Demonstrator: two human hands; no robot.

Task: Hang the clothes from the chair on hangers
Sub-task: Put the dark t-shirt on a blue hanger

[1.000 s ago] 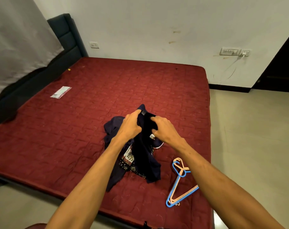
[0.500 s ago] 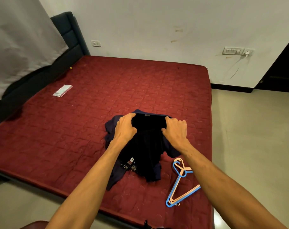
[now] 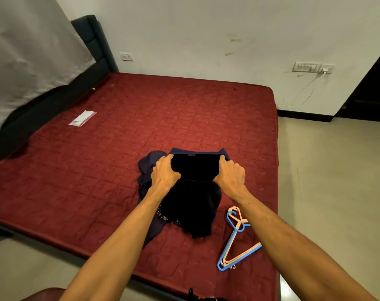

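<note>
Left hand and right hand are clenched on the opening of the dark garment near the front edge of the bed, an opening best held taut so one of the hangers at the bed's right edge can be slipped in.

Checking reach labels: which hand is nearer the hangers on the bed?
Right. The right hand grips the dark garment at its right edge, just above the hangers; the left hand grips its left edge, farther off.
</note>
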